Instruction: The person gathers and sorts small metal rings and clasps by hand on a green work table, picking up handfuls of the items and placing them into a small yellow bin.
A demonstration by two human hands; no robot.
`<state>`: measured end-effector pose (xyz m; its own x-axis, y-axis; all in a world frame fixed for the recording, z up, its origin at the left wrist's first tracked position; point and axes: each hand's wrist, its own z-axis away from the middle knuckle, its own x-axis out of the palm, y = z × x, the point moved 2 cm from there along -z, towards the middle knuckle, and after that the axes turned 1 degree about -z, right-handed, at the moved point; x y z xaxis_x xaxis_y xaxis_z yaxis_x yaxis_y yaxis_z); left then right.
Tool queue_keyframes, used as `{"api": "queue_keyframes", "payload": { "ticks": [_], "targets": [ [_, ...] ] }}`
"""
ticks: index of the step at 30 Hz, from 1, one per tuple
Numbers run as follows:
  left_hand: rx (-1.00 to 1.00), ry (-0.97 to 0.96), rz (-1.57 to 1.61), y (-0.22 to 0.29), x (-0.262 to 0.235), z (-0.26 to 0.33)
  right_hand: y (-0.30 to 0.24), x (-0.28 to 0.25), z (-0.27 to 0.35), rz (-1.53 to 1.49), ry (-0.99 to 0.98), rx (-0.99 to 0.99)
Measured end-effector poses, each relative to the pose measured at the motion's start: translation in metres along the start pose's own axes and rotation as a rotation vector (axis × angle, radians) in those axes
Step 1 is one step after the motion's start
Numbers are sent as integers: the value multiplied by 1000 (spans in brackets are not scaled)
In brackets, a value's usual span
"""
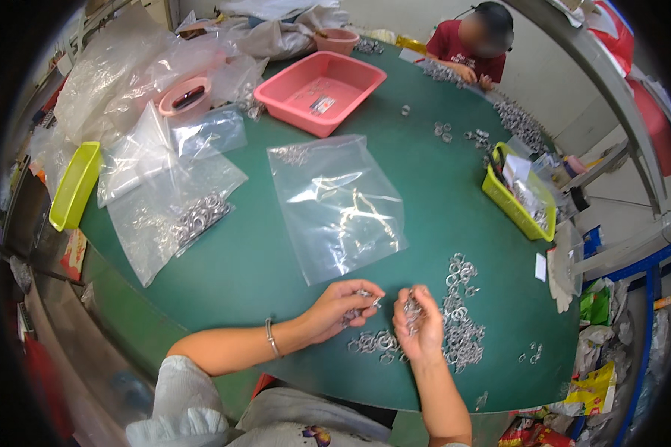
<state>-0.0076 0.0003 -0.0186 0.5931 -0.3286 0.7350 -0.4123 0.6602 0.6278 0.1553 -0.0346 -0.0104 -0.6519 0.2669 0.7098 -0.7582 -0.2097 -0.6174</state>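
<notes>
Gripping rings (412,307) in both hands: left hand (341,305) curled around some, right hand (422,333) closed on more. Loose pile (462,344) right of right hand, some left too; clear bag (328,223) beyond left hand, pink tub (303,91) farther out.

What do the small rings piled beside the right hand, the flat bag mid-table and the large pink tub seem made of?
Small rings: probably polished metal, given the silvery glints, though plated plastic is possible.
Flat bag: clear, glossy plastic film; the green table shows through and creases catch light.
Pink tub: likely moulded plastic, smooth, from its even colour and rounded corners.
</notes>
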Motion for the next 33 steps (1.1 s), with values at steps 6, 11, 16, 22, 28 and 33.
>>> {"api": "queue_keyframes", "payload": {
  "ticks": [6, 11, 16, 22, 28, 33],
  "targets": [
    [44, -43, 4, 4, 4, 1, -1, 10, 4, 267, -84, 39],
    [90, -62, -84, 4, 6, 2, 7, 20, 9, 502, -105, -100],
    [134, -68, -112, 6, 12, 4, 8, 23, 11, 617, -48, -188],
    [151, -92, -155, 7, 12, 5, 9, 19, 14, 755, -69, -253],
    [164, -89, -183, 6, 13, 6, 8, 22, 14, 832, -100, -256],
    [190, -96, -196, 6, 12, 5, 4, 19, 13, 624, -128, -157]
  ]
}}
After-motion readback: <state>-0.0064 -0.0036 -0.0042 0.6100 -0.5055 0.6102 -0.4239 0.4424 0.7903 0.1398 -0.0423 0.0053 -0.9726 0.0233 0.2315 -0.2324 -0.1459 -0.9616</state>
